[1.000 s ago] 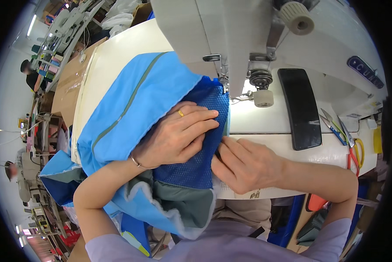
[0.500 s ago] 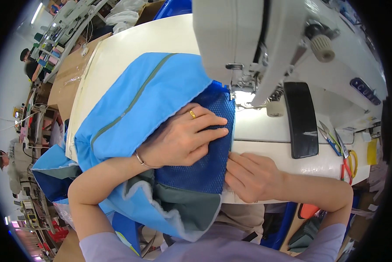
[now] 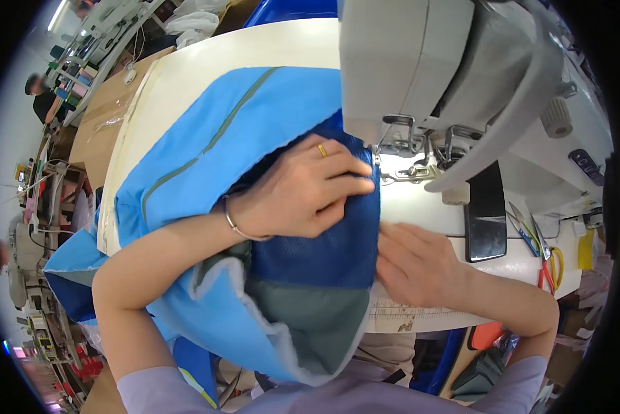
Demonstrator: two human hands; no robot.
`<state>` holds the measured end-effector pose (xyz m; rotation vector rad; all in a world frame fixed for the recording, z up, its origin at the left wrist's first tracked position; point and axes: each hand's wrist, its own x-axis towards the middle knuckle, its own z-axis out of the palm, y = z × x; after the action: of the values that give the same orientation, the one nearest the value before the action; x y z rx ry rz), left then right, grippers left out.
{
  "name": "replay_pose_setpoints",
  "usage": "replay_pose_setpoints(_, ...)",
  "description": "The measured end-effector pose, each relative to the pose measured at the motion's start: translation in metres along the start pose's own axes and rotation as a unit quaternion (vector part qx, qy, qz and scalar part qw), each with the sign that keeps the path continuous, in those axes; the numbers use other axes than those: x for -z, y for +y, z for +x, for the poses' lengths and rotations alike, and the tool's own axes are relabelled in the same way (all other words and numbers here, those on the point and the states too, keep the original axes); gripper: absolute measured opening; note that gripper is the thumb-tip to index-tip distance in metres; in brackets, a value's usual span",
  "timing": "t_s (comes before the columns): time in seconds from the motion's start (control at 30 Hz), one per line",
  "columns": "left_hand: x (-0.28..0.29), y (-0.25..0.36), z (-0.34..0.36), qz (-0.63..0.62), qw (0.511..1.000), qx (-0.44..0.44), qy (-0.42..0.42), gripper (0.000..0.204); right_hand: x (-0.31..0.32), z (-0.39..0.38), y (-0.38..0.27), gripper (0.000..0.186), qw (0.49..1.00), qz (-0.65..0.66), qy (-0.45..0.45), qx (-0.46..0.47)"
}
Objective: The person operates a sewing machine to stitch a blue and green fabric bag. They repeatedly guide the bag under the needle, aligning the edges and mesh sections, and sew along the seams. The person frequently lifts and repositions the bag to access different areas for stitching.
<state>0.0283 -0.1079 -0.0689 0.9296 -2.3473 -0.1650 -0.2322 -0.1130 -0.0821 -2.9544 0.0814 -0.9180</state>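
A light blue fabric piece (image 3: 206, 138) with an olive zipper (image 3: 244, 100) lies folded back on the sewing table. Beside it are a navy mesh panel (image 3: 310, 259) and a grey-green panel (image 3: 313, 321). The navy panel's right edge runs up to the presser foot (image 3: 376, 156) of the sewing machine (image 3: 400, 76). My left hand (image 3: 306, 186) lies on the navy panel with its fingers stretched towards that edge, just short of the foot. My right hand (image 3: 420, 265) is closed on the same edge, nearer to me; its fingertips are partly hidden.
Right of the needle area lies a black phone (image 3: 486, 231), partly behind the machine. Farther right are scissors with red and yellow handles (image 3: 548, 259). A light blue and navy fabric part (image 3: 75, 276) hangs at the left table edge. Other machines and people are in the left background.
The navy panel has moved away from me along the presser foot, and both hands have moved with it. The view has shifted; the machine now covers part of the phone.
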Motion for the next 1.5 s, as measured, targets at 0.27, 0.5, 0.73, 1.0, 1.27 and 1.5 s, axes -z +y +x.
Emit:
replay_pose_setpoints(0.27, 0.005, -0.026, 0.013, -0.003, 1.0, 0.001, -0.026, 0.031, -0.012, 0.004, 0.011, 0.028, 0.999, -0.009, 0.049, -0.016)
replay_pose_setpoints(0.5, 0.017, -0.018, 0.018, 0.016, 0.996, 0.017, -0.081, 0.038, -0.008, -0.002, 0.002, 0.024, 0.997, -0.002, 0.068, 0.043)
replay_pose_setpoints(0.73, 0.017, 0.098, -0.009, 0.066, 0.979, 0.138, -0.136, 0.043, -0.015, -0.006, -0.006, 0.018, 0.995, -0.016, 0.098, 0.021)
replay_pose_setpoints(1.0, 0.006, 0.086, -0.027, 0.044, 0.988, 0.126, -0.073, 0.038, -0.004, -0.009, -0.018, 0.016, 0.996, -0.039, 0.08, -0.011)
replay_pose_setpoints(1.27, 0.009, 0.083, -0.032, 0.021, 0.989, 0.131, -0.064, 0.034, -0.016, -0.006, -0.026, 0.023, 0.994, 0.032, 0.095, 0.051)
replay_pose_setpoints(1.5, 0.011, 0.079, -0.032, 0.031, 0.989, 0.115, -0.083, 0.036, -0.001, -0.015, -0.034, 0.021, 0.995, -0.043, 0.013, 0.09)
